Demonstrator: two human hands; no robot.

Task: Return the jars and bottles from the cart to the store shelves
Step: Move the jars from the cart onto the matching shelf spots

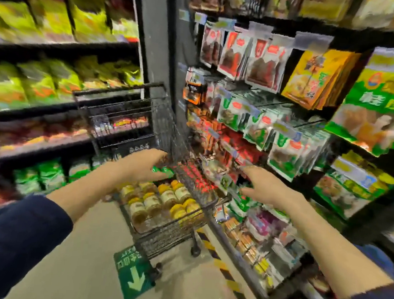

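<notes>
A black wire shopping cart (174, 239) stands in the aisle with several yellow-lidded glass jars (161, 200) lying in its lower basket. My left hand (142, 166) reaches over the cart above the jars, fingers spread, touching nothing I can make out. My right hand (264, 185) is stretched toward the right-hand shelves (237, 254), fingers apart and empty. The picture is blurred by motion.
Shelves of hanging snack packets (264, 62) line the right side close to the cart. Shelves of green and yellow bags (38, 85) fill the left. A grey pillar (159, 40) stands behind the cart. A green arrow sticker (134, 276) marks the floor.
</notes>
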